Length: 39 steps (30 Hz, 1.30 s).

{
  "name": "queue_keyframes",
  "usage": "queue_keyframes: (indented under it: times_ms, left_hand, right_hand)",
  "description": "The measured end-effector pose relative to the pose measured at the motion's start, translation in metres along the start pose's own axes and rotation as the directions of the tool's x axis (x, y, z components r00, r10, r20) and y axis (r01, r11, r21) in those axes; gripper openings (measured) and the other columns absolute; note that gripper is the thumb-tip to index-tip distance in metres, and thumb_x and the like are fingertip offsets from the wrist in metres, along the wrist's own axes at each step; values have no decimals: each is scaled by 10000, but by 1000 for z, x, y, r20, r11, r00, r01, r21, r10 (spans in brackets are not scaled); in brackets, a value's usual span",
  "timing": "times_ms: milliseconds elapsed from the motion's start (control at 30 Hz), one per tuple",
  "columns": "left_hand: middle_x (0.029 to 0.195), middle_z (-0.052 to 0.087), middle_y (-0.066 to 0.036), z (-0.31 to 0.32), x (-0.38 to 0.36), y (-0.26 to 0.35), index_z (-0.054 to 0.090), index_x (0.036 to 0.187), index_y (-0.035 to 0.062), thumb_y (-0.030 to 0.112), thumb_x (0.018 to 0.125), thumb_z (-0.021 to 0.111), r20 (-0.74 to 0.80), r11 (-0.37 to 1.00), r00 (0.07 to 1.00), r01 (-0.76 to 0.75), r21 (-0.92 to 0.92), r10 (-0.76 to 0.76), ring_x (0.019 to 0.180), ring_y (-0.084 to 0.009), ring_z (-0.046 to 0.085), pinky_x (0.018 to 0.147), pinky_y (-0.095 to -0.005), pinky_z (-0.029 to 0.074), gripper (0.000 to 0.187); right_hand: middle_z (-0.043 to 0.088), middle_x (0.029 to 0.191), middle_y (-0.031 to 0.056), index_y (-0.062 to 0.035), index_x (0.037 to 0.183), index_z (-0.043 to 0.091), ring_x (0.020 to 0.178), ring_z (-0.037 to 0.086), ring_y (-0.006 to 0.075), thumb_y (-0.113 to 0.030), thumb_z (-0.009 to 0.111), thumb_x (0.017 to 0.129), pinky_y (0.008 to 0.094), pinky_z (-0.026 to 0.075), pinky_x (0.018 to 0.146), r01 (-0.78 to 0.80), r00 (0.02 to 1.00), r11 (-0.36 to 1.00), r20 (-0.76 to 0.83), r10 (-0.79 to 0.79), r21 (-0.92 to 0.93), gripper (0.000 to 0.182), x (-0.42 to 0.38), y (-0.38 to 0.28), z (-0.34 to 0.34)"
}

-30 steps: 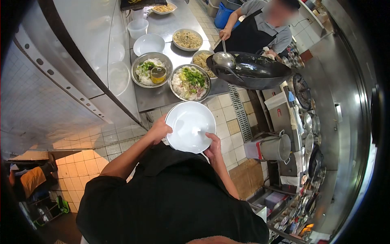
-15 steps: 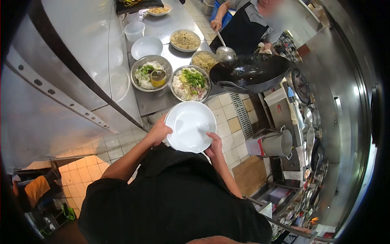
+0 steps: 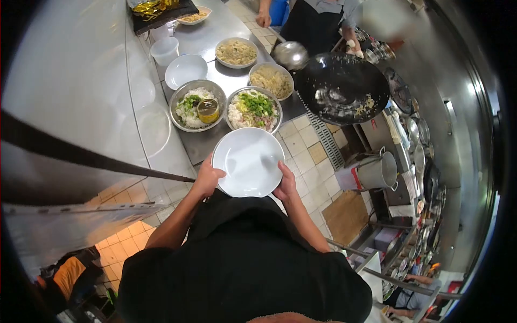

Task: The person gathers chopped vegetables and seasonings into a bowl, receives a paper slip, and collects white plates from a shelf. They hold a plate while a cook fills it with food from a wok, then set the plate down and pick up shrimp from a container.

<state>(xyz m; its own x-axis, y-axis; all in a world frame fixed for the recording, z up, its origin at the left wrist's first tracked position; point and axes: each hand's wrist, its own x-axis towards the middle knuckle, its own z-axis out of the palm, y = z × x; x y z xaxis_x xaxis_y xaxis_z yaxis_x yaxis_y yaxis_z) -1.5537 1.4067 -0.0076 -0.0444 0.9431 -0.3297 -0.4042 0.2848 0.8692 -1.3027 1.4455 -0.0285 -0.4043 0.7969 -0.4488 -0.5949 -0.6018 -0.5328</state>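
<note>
A white bowl point(image 3: 249, 161) is held in front of my body, its inside facing up. My left hand point(image 3: 208, 177) grips its left side, thumb over the rim, and my right hand point(image 3: 286, 182) grips the right side the same way. Just beyond the bowl, on the steel counter, stands a metal bowl point(image 3: 254, 110) of rice with chopped green onion and other bits. Left of that, another metal bowl point(image 3: 176, 110) contains rice, greens and a small gold tin can point(image 3: 208, 111).
Farther back stand a white bowl point(image 3: 186, 71), two bowls of fried rice point(image 3: 236, 53) point(image 3: 271, 81) and a plastic tub point(image 3: 165, 51). At right, a co-worker has a black wok point(image 3: 344, 81) and a ladle point(image 3: 291, 55) over the counter's edge. A steel pot point(image 3: 377, 171) stands beyond.
The wok has tipped toward me, showing rice bits inside, and uncovers more of the fried rice beside it. The ladle has moved up and left. My hands keep hold of the white bowl.
</note>
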Motion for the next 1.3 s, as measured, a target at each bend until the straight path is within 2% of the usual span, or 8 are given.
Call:
queue_keyframes:
  times_ms: [300,400,533,633,733,767,1100,1300]
  left_hand:
    - [1123,598,-159,-21,11,0,457,1286,-50,-60,600,525,-83,996,997,3,-94,-10,1013,-282,609,884,-366,495,689]
    - [1088,613,-172,-24,13,-4,475,1260,-67,-17,617,562,-108,992,994,14,-128,-28,968,-288,631,849,-380,516,651]
    - [999,644,-167,-19,17,-1,513,1208,-85,27,642,600,-178,997,984,-6,-80,-9,853,-284,662,777,-367,541,583]
    - [988,647,-161,-12,19,10,540,1166,-74,29,662,603,-255,993,960,99,-63,-112,815,-266,662,744,-352,542,518]
    - [931,654,-118,-4,28,22,549,1146,-75,38,680,585,-331,996,943,63,66,-37,799,-225,648,764,-339,530,481]
    - [914,642,-131,11,32,23,536,1149,-84,44,683,579,-409,994,913,-42,-102,-4,774,-233,647,733,-340,532,485]
    - [1074,611,-172,41,63,42,494,1205,-79,-40,658,530,-599,958,801,-159,-237,-15,972,-299,625,858,-382,521,550]
    - [1028,622,-184,49,76,27,509,1172,-82,-42,684,552,-650,940,760,-232,-251,14,918,-324,646,820,-420,545,492]
  right_hand:
    - [568,1254,144,-32,1348,438,1121,573,272,-401,436,992,433,473,944,38,995,998,94,-43,54,513,39,-25,35]
    - [616,1126,114,-45,1293,481,969,624,213,-324,451,991,359,513,806,238,969,960,-32,-245,-148,412,79,-57,-1]
    - [623,964,66,-60,1247,504,779,607,136,-288,522,954,248,456,596,275,893,857,-214,-395,-436,371,157,-132,-37]
    - [617,948,48,-60,1241,504,753,594,131,-312,545,934,243,452,584,202,822,666,-246,-513,-718,400,229,-177,-63]
    - [612,906,30,-91,1253,512,691,583,132,-260,547,915,247,437,515,36,893,770,-325,-311,-637,379,285,-195,-73]
    - [624,917,54,-119,1310,463,655,595,149,-224,521,914,266,478,512,6,965,836,-215,-148,-548,414,299,-201,-76]
    - [666,912,140,-73,1272,420,619,661,217,-58,462,869,305,556,516,-35,996,809,-85,-18,-586,406,357,-210,-72]
    - [649,923,163,-53,1230,400,622,663,237,-36,469,863,326,571,506,-33,999,830,-40,13,-556,373,394,-208,-48]
